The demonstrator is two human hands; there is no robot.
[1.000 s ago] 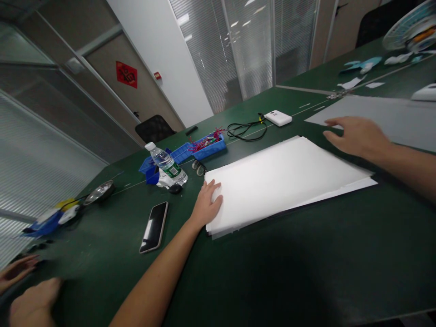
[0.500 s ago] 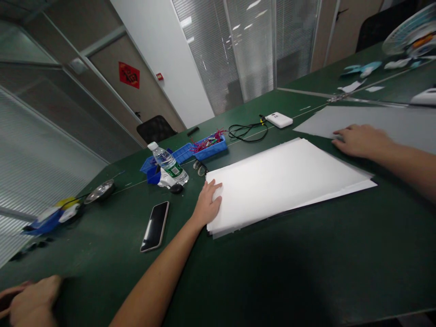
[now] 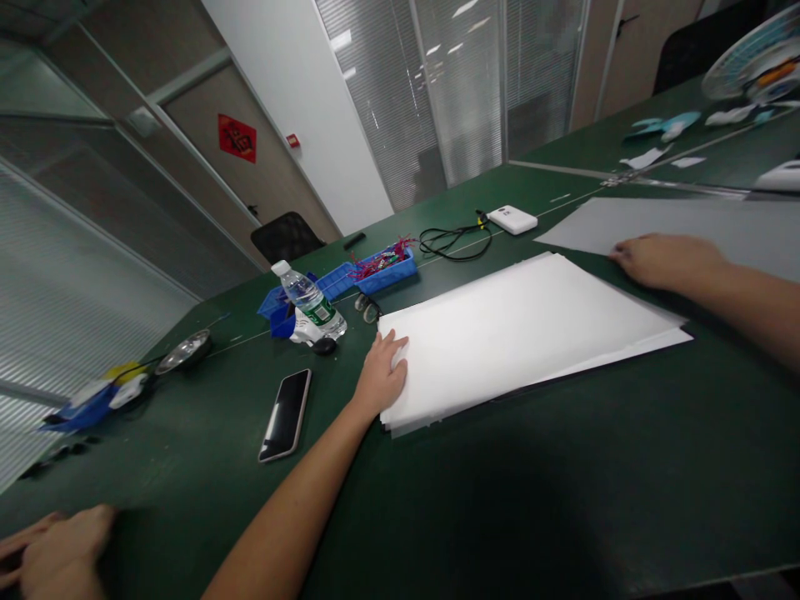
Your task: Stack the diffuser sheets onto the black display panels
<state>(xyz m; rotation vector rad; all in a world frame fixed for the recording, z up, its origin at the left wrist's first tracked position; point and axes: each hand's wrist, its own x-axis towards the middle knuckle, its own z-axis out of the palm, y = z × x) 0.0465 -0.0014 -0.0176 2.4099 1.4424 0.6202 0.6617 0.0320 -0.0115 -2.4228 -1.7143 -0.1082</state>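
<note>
White paper stack: one, flat on the green bench, sheets slightly out of line at the near edge.
Left hand: laid on the stack's left end; grip wide, thumb and fingers spread.
Right hand: at the near edge of a grey sheet, which lies right of the stack; grip narrow, fingers bent together; cannot tell whether it pinches the sheet.
Phone: one, dark screen up, left of the stack.
Water bottle: clear, white cap, green label, beyond the phone.
Black cable: loosely looped, beside a white box.
Another person's hands: lower left, partly cropped.
</note>
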